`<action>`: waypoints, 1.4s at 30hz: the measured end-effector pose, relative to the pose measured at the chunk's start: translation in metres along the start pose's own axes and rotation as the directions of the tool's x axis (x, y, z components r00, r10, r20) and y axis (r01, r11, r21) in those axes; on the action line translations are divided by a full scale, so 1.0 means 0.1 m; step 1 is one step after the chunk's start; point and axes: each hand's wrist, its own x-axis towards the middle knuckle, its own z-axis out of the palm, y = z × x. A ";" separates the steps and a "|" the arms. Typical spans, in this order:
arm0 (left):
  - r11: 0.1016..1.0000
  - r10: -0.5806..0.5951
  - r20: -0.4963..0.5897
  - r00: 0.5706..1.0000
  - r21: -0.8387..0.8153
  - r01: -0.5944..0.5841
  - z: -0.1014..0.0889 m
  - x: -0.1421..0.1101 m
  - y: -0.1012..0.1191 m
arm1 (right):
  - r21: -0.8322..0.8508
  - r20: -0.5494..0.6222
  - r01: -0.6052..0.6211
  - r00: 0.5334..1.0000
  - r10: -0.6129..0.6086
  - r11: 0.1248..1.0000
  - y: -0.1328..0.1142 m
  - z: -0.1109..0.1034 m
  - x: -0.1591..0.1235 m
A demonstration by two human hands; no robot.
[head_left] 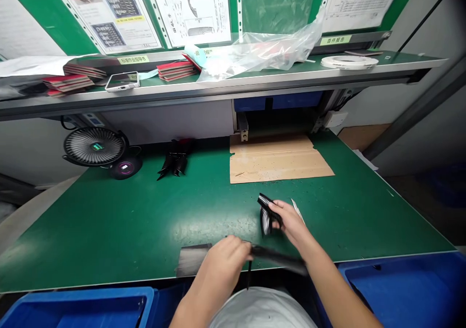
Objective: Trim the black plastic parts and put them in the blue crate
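My right hand (289,218) is closed around curved black pieces with white stripes (266,216), above the green tabletop. Beside its knuckles shows a thin white strip (297,210); I cannot tell whether it is held. Nearer my body, my left hand (227,255) has its fingers closed on a dark strip (278,259), which is smeared by motion and stretches right toward my right forearm. A flat grey-black piece (192,260) lies at the table's front edge, left of my left hand and partly behind it.
Brown cardboard (280,160) lies at the back of the green table (145,231). Black pieces (176,159) and a round fan (95,146) stand left. Blue bins (83,299) flank my lap. A shelf (174,90) above carries red bundles (176,69), a phone (123,81) and plastic film.
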 end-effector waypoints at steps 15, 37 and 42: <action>0.216 -0.829 -0.035 0.558 -0.941 0.262 0.04 0.00 -0.35 | 0.018 0.247 0.017 0.969 -0.021 1.000 -0.02 0.63 -0.51; 0.217 -0.672 0.152 0.725 -0.895 0.389 -0.02 -0.09 -0.37 | -0.311 0.387 0.609 0.782 -0.488 0.730 -0.51 0.31 -0.27; 0.524 -0.583 0.126 0.803 -0.697 0.490 -0.03 -0.23 -0.21 | -0.026 0.007 0.449 0.893 -0.449 0.893 -0.66 0.70 -0.44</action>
